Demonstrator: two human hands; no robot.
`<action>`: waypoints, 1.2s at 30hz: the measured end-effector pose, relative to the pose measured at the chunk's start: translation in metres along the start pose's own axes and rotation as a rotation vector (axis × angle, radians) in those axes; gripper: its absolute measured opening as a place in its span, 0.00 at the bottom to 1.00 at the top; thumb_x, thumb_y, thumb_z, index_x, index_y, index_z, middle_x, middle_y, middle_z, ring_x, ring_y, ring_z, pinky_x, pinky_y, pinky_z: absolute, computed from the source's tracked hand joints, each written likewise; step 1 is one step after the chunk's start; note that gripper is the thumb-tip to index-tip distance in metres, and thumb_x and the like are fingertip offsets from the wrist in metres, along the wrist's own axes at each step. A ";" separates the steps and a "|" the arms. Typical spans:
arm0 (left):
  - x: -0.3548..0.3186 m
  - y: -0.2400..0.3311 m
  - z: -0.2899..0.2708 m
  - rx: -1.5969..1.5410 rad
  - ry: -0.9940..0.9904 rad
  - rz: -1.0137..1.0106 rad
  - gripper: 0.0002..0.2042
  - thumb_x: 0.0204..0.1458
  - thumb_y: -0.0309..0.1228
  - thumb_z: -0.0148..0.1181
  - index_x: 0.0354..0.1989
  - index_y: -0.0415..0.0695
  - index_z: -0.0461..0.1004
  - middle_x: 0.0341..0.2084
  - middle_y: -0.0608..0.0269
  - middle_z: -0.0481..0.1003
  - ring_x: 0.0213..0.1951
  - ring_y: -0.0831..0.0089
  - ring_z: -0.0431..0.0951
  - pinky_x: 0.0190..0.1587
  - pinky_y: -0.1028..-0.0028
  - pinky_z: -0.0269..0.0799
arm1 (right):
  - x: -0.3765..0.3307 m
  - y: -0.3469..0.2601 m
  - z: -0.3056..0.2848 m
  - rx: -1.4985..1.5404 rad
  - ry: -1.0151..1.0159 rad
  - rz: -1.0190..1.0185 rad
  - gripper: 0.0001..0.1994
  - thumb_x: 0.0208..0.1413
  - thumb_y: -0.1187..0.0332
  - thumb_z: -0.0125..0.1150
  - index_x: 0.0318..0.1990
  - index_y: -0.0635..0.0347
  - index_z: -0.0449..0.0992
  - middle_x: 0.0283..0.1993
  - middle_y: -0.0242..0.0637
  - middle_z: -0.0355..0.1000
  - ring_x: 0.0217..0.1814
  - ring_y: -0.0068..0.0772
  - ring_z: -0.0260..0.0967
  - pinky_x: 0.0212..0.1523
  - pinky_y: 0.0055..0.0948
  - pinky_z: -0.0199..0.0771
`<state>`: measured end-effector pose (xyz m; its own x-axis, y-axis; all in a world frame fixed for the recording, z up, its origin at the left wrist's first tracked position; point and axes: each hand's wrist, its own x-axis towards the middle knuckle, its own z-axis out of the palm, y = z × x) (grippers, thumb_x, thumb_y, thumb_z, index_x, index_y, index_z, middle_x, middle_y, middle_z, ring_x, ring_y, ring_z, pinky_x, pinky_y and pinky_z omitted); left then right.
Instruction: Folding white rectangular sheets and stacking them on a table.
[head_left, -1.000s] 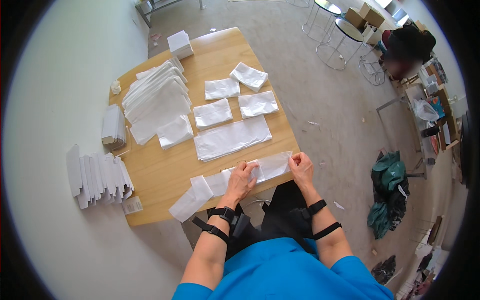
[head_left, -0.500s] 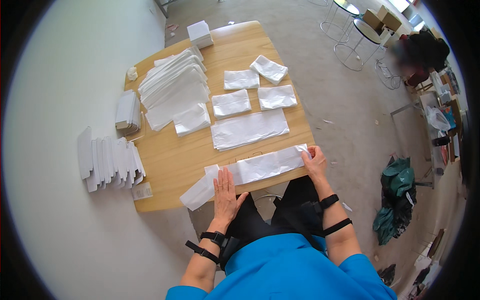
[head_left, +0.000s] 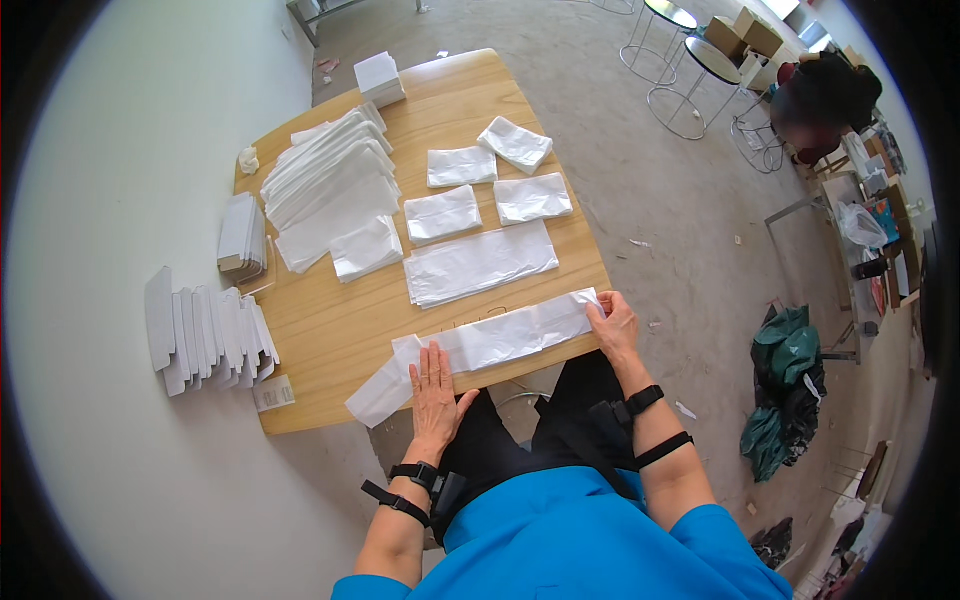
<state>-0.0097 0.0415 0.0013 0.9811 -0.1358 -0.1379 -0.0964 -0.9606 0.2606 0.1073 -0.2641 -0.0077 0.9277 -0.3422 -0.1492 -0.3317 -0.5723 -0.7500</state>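
Note:
A long folded strip of thin white paper [head_left: 510,332] lies along the near edge of the table, its left end bent toward me at an angle. My left hand [head_left: 435,400] presses flat on it near that bend, fingers stretched out. At the strip's right end, my right hand [head_left: 615,325] pinches the corner between thumb and fingers. Just beyond lies a wider folded white stack [head_left: 482,262]. Farther back are several smaller folded white bundles [head_left: 443,214].
The wooden table [head_left: 320,350] also holds a fanned pile of white sheets [head_left: 335,185] and a white block stack [head_left: 380,78]. White flat cartons [head_left: 210,335] stand by the left wall. Round stools [head_left: 712,62], green and black bags [head_left: 785,350] and a person [head_left: 825,100] are to the right.
The whole view has shifted slightly, so the table sits a little farther left. Both hands keep their places on the paper strip.

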 end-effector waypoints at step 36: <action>0.103 0.082 0.012 -0.752 0.166 0.034 0.04 0.51 0.21 0.55 0.34 0.38 0.72 0.35 0.53 0.71 0.37 0.54 0.75 0.39 0.65 0.72 | 0.000 -0.006 -0.002 0.025 -0.006 0.019 0.15 0.44 0.64 0.63 0.38 0.65 0.75 0.31 0.45 0.77 0.34 0.41 0.76 0.39 0.35 0.74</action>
<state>0.0813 -0.0543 -0.0032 0.9977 -0.0674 0.0112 -0.0450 -0.5252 0.8498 0.1085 -0.2623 -0.0017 0.9222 -0.3486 -0.1676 -0.3453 -0.5466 -0.7629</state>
